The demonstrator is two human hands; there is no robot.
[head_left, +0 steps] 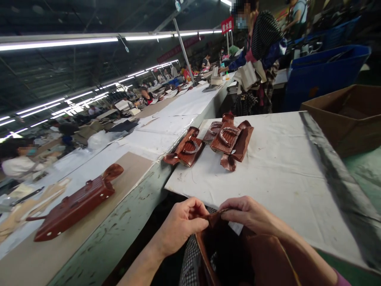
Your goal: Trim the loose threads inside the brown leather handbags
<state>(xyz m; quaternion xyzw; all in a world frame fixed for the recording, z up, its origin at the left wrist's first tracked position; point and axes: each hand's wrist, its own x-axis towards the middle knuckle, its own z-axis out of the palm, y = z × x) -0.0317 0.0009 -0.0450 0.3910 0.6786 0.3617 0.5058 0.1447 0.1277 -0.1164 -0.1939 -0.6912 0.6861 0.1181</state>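
The left hand (182, 225) is curled tight, thumb and fingertips pinching the top edge of the brown leather bag (256, 258). The right hand (253, 216) pinches the same edge just beside it, fingers pressed together. The bag hangs open below both hands, against the near edge of the white-covered table (285, 171), its dark inside showing. Farther out on the table lie the stacked leather pieces (228, 140), well apart from the hands. To the left a finished bag (74, 204) lies on the long workbench (125, 226). A cardboard box (348, 119) sits to the right, and a co-worker (258, 51) stands beyond.
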